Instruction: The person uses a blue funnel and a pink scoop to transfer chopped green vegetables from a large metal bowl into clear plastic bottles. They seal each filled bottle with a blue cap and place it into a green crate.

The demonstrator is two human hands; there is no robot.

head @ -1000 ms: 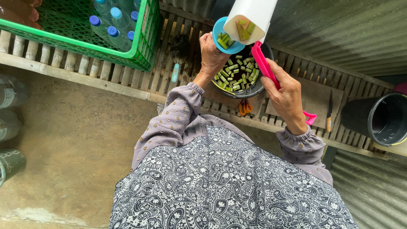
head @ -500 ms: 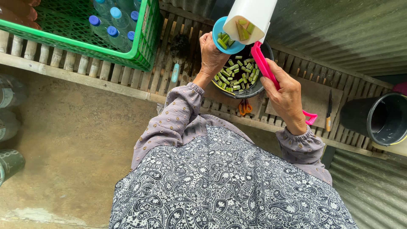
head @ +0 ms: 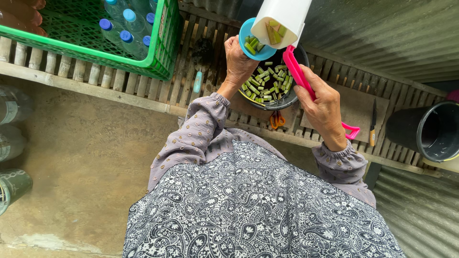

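Gripping the pink-handled scoop [head: 282,28], right-hand fingers [head: 321,95] closed, its handle slants away toward the bowl [head: 287,98].

A green crate [head: 160,59] of blue-capped bottles [head: 111,29] sits far left on the slatted bench [head: 71,76]; orange scissors [head: 277,120] lie near the middle, a knife [head: 372,125] and black bucket [head: 425,131] to the right

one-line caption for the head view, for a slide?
Left hand holds a blue cup of green cut pieces; right hand grips a pink-handled white scoop over a dark bowl.
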